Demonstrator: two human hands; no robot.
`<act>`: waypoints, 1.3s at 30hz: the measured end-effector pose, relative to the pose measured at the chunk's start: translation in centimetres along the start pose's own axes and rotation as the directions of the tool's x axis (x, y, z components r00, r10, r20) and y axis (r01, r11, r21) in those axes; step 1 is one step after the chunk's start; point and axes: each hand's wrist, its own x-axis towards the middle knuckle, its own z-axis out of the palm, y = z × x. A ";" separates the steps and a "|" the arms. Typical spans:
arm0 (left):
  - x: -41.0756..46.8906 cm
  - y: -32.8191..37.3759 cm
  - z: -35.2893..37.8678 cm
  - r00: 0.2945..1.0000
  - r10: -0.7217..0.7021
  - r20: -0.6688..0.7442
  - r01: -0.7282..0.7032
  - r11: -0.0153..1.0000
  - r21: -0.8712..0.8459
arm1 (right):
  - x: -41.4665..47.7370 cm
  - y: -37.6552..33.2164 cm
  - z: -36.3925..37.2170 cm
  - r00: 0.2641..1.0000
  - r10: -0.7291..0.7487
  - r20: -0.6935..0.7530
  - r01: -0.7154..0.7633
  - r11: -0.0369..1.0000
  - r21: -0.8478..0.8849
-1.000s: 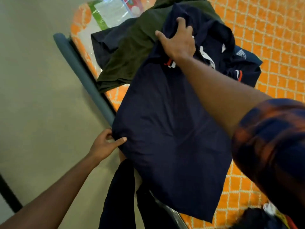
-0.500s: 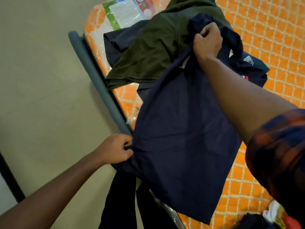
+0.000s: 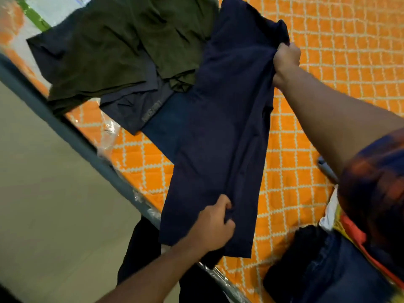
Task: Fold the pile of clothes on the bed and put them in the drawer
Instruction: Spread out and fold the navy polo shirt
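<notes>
A navy shirt [image 3: 223,132] lies folded lengthwise into a long strip across the orange bed [image 3: 341,51]. My right hand [image 3: 285,59] grips its far end near the collar. My left hand [image 3: 215,226] grips the near hem close to the bed's edge. Beside it on the left lie an olive-green garment [image 3: 122,40] and a dark grey garment [image 3: 135,108], partly overlapped.
The grey bed frame rail [image 3: 72,138] runs diagonally along the left, with beige floor [image 3: 50,204] beyond. A pile of dark and coloured clothes [image 3: 317,265] sits at the lower right. A plastic package [image 3: 41,9] lies at the top left.
Both hands have swung the navy shirt's left half over to the right, narrowing it into a strip. The right hand moved right and the left hand moved onto the bed.
</notes>
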 end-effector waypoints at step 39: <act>-0.8 -5.1 -1.7 0.861 -0.352 -0.366 0.253 0.923 -0.292 | -33.2 26.2 -17.8 0.952 -0.022 0.305 0.075 0.984 -0.161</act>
